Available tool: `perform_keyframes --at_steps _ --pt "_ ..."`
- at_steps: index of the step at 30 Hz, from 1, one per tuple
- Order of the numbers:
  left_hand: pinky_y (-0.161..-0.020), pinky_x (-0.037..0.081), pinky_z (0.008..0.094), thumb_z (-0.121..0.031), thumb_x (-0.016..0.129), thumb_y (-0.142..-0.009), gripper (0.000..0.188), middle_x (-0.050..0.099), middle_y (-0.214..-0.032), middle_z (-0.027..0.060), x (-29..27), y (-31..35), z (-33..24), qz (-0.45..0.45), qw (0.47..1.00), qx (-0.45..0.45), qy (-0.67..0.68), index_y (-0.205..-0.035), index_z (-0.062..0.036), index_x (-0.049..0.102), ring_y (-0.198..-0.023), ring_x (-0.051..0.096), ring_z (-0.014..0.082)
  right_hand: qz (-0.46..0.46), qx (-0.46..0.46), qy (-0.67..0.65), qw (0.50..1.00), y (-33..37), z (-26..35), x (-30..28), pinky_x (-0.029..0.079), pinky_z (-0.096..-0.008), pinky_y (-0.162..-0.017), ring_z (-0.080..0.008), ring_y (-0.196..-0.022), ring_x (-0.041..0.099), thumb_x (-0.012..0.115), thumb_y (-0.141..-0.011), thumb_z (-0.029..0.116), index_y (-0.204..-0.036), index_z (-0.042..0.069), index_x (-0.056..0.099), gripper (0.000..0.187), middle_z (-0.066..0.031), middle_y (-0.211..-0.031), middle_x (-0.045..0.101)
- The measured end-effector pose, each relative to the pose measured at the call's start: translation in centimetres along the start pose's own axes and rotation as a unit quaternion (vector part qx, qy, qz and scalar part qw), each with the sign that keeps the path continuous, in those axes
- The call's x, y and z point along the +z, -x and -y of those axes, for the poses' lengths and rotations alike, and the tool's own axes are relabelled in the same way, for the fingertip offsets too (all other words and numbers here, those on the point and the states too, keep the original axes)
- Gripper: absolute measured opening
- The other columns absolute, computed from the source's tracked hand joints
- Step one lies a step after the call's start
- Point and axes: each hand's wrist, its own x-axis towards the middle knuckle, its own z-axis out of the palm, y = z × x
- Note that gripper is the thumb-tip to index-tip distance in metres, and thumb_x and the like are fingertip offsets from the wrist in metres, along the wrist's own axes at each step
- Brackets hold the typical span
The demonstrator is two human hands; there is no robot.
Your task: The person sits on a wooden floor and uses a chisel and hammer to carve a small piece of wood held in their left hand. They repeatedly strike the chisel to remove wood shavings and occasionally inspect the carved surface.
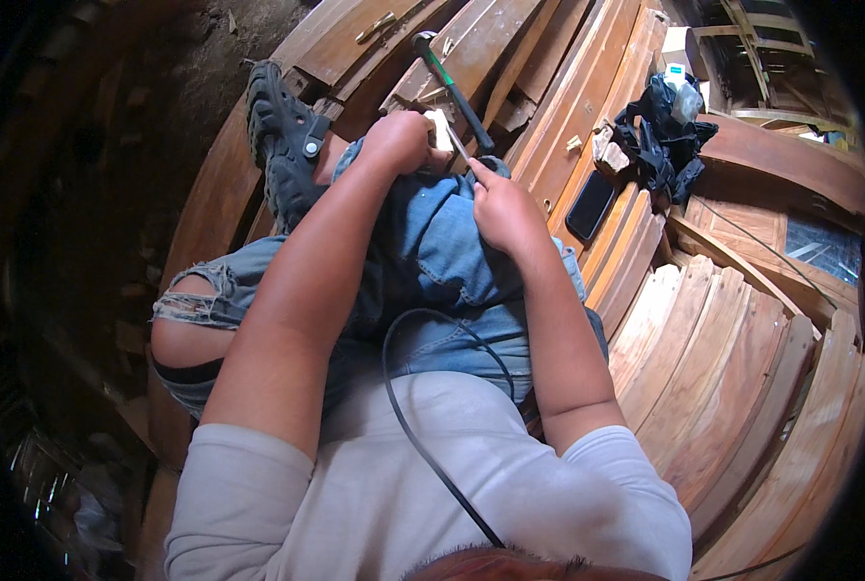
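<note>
A person in a pale shirt sits with the legs folded on a pile of wooden boards (573, 107), seen from above. The left hand (401, 142) is curled around a small pale wood piece (440, 131), held over the lower leg at the front of the lap; the jeans (452, 223) probably serve as a steady rest. The right hand (506, 208) grips a thin tool (460, 145), index finger laid along it, perhaps for finer control; the tool slants toward the pale piece.

Just beyond the hands, a hammer (457, 94) with a green and black handle lies on the boards, its handle end toward the right hand, which likely keeps it within easy reach. Toward the pile's right edge lie a dark phone (590, 205) and, next to it, a crumpled black plastic bag (660, 126), both off to the side, seemingly so that they stay out of the way.

The left fingers cover much of the pale piece, so its full shape is hidden. The right fist hides the tool's handle, and whether its tip touches the wood is too small to tell. The ground on the left sinks into shadow, and the fisheye's dark rim cuts off the outer boards.
</note>
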Motion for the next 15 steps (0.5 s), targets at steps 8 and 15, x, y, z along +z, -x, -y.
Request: perform_keyframes --at_steps 8,15 --pt "-0.088 0.061 0.0478 -0.049 0.087 -0.079 0.045 0.080 -0.104 0.0165 -0.1 0.3 -0.3 -0.017 1.000 -0.010 0.005 -0.108 -0.0139 0.083 -0.100 0.077 0.0366 0.005 0.004 0.026 1.000 -1.4 -0.5 1.1 0.053 -0.0526 -0.103 -0.0446 -0.118 0.069 0.047 -0.106 0.023 -0.156 0.018 0.057 0.051 -0.0289 -0.127 0.071" --pt "-0.087 0.061 0.0475 -0.051 0.087 -0.080 0.047 0.080 -0.104 0.0163 0.4 -0.1 0.2 -0.001 1.000 -0.010 0.012 -0.107 -0.0135 0.083 -0.099 0.077 0.0367 -0.004 0.003 0.052 0.999 -3.2 0.0 2.3 0.054 -0.0519 -0.103 -0.0438 -0.118 0.070 0.047 -0.105 0.022 -0.156 0.017 0.057 0.052 -0.0280 -0.127 0.071"
